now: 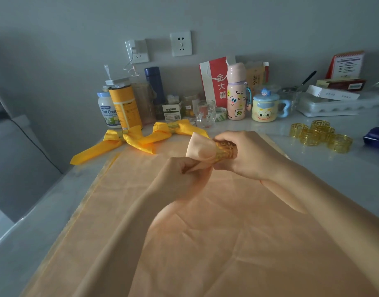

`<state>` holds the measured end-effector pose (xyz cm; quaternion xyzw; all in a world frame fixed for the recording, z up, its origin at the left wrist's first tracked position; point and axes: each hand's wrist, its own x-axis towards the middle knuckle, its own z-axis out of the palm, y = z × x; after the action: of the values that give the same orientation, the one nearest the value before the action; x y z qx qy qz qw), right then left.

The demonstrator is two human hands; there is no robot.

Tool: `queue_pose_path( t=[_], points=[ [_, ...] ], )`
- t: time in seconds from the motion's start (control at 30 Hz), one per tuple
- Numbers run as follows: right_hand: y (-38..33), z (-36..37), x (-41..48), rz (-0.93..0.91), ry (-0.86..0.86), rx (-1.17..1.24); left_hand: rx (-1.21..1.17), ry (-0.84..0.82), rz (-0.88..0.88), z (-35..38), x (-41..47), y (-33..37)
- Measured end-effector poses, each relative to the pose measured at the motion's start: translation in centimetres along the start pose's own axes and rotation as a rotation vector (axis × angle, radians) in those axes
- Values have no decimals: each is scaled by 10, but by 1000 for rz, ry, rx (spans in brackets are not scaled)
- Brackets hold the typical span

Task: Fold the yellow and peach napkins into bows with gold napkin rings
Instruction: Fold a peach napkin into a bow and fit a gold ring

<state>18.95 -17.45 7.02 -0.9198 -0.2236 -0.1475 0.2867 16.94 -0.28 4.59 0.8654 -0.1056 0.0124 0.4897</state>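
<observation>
Plainly, both hands were busy above the bench (345,168). The right hand (248,155) gripped a gold napkin ring (225,150), and the left hand (184,170) pinched the peach napkin (200,146) threaded through it, with a puffed loop left of the ring. A spread peach cloth (184,232) lay beneath. Two yellow bows (128,136) rested far left, and spare gold rings (319,135) clustered at the right.

A peach cloth napkin (205,211) is glowing across the lower frame, a yellow strip edging its left side. Two bright yellow satin bows (132,135) are shining at centre left. At right, gold metal napkin rings (319,136), pierced in a Greek-key fret, are gleaming.
</observation>
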Motion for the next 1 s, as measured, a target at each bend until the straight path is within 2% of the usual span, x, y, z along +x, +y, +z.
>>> queue_pose_path(
  t=[0.07,0.13,0.2,0.27,0.33,0.4,0.5,0.7,0.73,0.8,0.83,0.93,1.0],
  points=[
    [-1,-1,0,-15,20,-24,-34,-69,-182,-17,0,2],
    [-4,-3,0,-40,28,-25,-182,48,-280,-31,-1,3],
    [-10,-2,-1,-91,-18,-31,-255,183,-220,-32,-1,5],
    [-17,1,-4,-130,-65,-80,-266,155,-123,-23,-3,8],
    [-23,0,-6,-153,-83,-117,-169,169,-14,-16,-3,8],
    [-26,-4,-8,-148,-83,-133,-81,258,54,-18,-1,6],
    [-25,-10,-9,-124,-113,-179,-109,287,71,-21,1,2],
    [-21,-8,-6,-127,-170,-120,-164,222,18,-19,4,1],
    [-20,-7,-6,-137,-191,-129,-72,228,24,-20,3,1],
    [-22,-5,-7,-167,-233,-165,271,234,136,-20,-3,5],
    [-23,-6,-8,-185,-228,-191,387,174,207,-19,-6,7],
    [-29,-8,-10,-197,-186,-165,524,-78,285,-15,-13,18],
    [-29,-5,-12,-160,-213,-82,663,-68,276,-12,-12,17]
  ],
)
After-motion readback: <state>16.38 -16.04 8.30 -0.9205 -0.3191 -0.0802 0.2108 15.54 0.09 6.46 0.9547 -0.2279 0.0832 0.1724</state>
